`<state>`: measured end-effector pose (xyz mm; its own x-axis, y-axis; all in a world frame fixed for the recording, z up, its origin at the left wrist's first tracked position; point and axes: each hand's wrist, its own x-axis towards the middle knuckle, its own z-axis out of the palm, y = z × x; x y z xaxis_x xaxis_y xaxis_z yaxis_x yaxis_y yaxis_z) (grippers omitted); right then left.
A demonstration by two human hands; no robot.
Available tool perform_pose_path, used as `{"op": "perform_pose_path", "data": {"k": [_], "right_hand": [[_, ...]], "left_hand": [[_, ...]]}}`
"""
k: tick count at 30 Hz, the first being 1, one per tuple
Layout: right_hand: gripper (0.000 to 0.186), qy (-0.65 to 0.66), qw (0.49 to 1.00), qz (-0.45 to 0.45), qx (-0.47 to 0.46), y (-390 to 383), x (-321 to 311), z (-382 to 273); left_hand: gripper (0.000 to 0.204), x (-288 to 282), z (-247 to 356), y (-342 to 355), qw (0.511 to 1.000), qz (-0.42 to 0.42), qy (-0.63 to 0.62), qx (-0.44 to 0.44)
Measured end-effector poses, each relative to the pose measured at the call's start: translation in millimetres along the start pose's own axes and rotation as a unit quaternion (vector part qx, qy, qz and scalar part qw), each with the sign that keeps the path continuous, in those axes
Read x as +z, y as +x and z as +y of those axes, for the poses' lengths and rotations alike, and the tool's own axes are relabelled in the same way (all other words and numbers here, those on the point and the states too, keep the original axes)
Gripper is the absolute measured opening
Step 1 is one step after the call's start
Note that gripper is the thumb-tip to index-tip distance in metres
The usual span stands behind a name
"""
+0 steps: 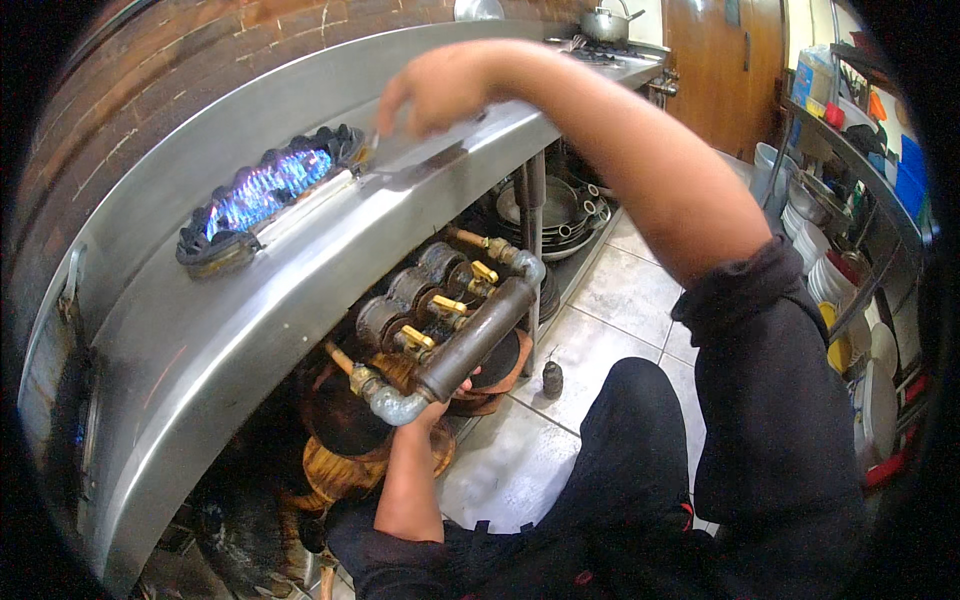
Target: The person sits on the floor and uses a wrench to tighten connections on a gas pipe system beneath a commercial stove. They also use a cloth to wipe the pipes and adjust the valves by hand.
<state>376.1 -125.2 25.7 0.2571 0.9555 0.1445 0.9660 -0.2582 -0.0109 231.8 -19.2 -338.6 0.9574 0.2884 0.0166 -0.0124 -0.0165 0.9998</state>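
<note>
My right hand (430, 90) is raised over the steel range top (130, 390), fingers bent downward and blurred by motion, near the end of a burner (215, 255) with blue flames (280, 180). Whether it holds anything is unclear. My left hand (430, 410) reaches under the range, behind a dark pipe manifold (475, 340); its fingertips curl into view beside the pipe, and what they grip is hidden. On the manifold are yellow valve handles (450, 305), brass fittings and round blackened parts (385, 320).
Pans (545, 215) are stacked under the range, with dark pans on wooden boards (330, 450) below the manifold. A small dark object (552, 380) stands on the tiled floor (620, 270). A kettle (610, 25) sits farther back. Shelving (865, 170) with plates (825, 270) lines the right.
</note>
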Motion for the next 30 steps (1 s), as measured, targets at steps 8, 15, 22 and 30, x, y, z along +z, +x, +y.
{"op": "perform_pose_path", "data": {"k": [8, 15, 22, 30], "right_hand": [[0.056, 0.416, 0.857, 0.262, -0.153, -89, 40, 54], [0.013, 0.676, 0.591, 0.428, -0.100, -113, 153, 68], [0.017, 0.503, 0.831, 0.237, 0.017, -81, 277, 69], [0.036, 0.408, 0.910, 0.064, 0.043, -57, 301, 55]], "left_hand": [[0.031, -43, -38, 4, 0.973, 0.128, -0.192, 0.004], [0.031, -55, -7, -52, 0.972, 0.200, 0.120, 0.040], [0.024, -76, -40, -125, 0.930, 0.312, 0.114, -0.159], [0.026, -67, -58, -117, 0.929, 0.288, 0.113, -0.205]]}}
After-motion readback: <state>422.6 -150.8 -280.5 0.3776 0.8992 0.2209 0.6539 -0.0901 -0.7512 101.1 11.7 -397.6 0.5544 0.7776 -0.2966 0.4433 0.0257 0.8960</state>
